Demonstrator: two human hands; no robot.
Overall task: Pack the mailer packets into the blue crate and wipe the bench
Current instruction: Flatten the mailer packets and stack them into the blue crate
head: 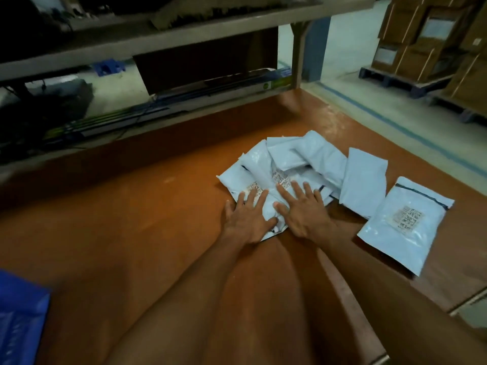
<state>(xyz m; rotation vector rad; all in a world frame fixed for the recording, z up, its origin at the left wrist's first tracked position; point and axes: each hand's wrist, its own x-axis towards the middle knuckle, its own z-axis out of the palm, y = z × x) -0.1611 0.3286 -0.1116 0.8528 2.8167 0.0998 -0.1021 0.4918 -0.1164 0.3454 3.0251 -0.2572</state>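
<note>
While both palms lay flat on the near edge of the heap of mailer packets (284, 169), nothing had yet been lifted: the left hand (249, 219) and the right hand (303, 213) rested side by side with fingers spread, pressing down and not pinching any packet. The heap sat on the orange-brown bench (131, 233), right of centre, its packets overlapping at loose angles. Two lay apart from it on the right: a plain-faced packet (365, 180) touching the heap's edge, and a labelled packet (405, 222) nearest the bench's right edge, its corner overlapping the plain one. The packets looked like thin, glossy plastic film, so they were probably light, soft and slippery, apt to slide over one another and to sag if taken by one corner. A sounder hold would likely be to gather several between both hands from opposite sides, or to pinch each along a sealed edge. How bulky their contents were could not be judged. Only a corner of the blue crate (21, 320) showed at the lower left, well apart from the heap, and too little of it was visible to say whether it held anything. No cloth for wiping was in sight.
</note>
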